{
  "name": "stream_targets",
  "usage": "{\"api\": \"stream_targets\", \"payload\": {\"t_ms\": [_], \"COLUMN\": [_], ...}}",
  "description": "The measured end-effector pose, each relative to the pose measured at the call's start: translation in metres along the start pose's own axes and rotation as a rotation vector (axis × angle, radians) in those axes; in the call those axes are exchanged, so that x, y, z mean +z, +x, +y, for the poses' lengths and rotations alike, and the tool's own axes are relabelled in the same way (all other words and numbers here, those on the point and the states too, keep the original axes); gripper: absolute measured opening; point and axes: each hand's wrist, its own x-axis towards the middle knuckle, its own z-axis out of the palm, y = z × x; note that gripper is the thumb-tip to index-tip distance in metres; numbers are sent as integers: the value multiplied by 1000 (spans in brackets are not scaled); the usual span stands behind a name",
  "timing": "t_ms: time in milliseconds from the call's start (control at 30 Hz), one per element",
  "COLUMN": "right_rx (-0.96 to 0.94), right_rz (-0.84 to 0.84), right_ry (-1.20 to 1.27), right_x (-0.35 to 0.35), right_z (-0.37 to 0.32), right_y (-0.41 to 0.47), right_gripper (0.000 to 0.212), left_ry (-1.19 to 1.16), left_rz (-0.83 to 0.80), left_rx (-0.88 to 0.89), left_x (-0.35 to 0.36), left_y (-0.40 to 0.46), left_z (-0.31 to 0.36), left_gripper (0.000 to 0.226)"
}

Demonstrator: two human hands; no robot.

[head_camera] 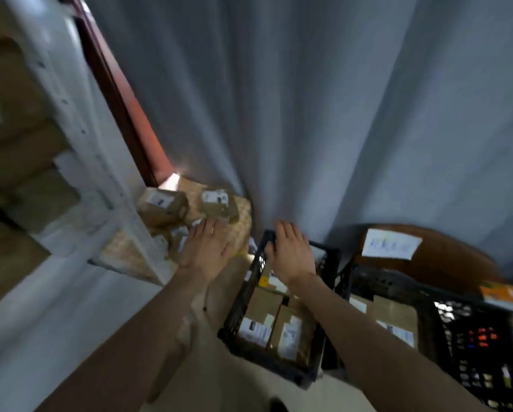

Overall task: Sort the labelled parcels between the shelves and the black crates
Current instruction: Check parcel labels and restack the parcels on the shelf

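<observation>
Both bare hands reach out with nothing in them. The left hand [209,248] has its fingers straight and spread flat over the low pale patterned shelf board [243,215] at about ten o'clock from the middle of the view. The right hand [291,251] is open too, fingers loose, above the far end of the near black plastic crate [234,319] at six o'clock. Two small brown cardboard parcels with white labels [163,205] sit on the shelf board near the left hand, with a few more blurry ones beside them. The near crate already holds several brown labelled parcels [291,331], and a second black plastic crate [427,319] at four o'clock holds more. The tall white metal shelf [79,120] at nine o'clock has big brown boxes. So it looks like the sorting is partly done, and parcels are still waiting in both places.
</observation>
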Motion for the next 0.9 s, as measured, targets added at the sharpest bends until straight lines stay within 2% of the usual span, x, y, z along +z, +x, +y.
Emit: {"api": "stream_targets", "payload": {"t_ms": [100,200,333,567,733,900], "right_rx": [-121,-258,-444,-738,-860,-1007], "right_rz": [35,68,131,212,209,177], "right_ry": [27,39,59,215,279,330], "right_x": [-40,-70,-100,-112,-112,-124], "right_z": [-36,-70,-113,-173,-219,-273], "right_y": [13,21,20,-30,-87,-144], "right_gripper": [65,57,59,58,56,60], "left_ry": [56,190,187,298,397,460], "left_rz": [64,128,253,285,289,364], "left_rx": [-63,-122,-295,-569,-747,-919], "left_x": [-55,-108,-160,-206,-231,-269], "left_y": [-6,-27,-74,-175,-269,-352], "left_z": [-17,-26,-28,-6,-6,-14], "left_gripper": [67,68,69,85,81,77]}}
